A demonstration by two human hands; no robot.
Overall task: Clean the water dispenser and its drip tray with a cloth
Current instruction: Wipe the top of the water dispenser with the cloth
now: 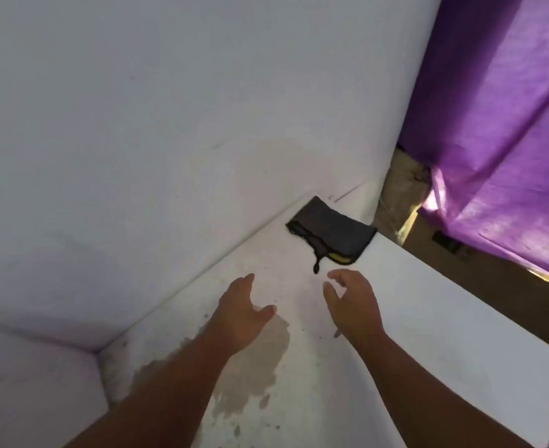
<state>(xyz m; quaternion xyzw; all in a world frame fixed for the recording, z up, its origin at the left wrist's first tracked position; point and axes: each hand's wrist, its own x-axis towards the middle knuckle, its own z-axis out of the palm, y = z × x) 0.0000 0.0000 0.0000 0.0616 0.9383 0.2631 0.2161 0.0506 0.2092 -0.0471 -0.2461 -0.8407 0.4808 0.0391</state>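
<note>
Head view
- L hand (244,313): I see it stretched out over the white ledge (444,312), fingers loose and spread, holding nothing.
- R hand (354,305): also released, fingers lightly curved, thumb apart from them, nothing in it.
- Cloth (331,234): dark, folded, a bit of yellow showing at its near-right corner. It lies flat on the ledge at the far end, its far-left side against the wall (169,124).
- Key relation: the cloth lies straight ahead, just beyond both sets of fingertips and slightly right of the gap betw. the hands.
- Long axis: runs far-left to near-right, so it sits diagonal to my reach.
- Cord: a thin dark loop trails off the cloth's near edge, toward the R fingertips.
- Nearer hand: R, I judge. Its fingertips are near the cord and the yellow corner; L is further off to the left.
- Dispenser & drip tray: not in view, can't place them.
- Step, my guess: cloth not yet picked up, wiping not begun.
- Stain (253,376): damp-looking grey-brown patch on the ledge, partly under the L forearm.
- Right side: purple curtain (499,108), well apart from the cloth.
- Brands/labels/writing: none I can read.
</note>
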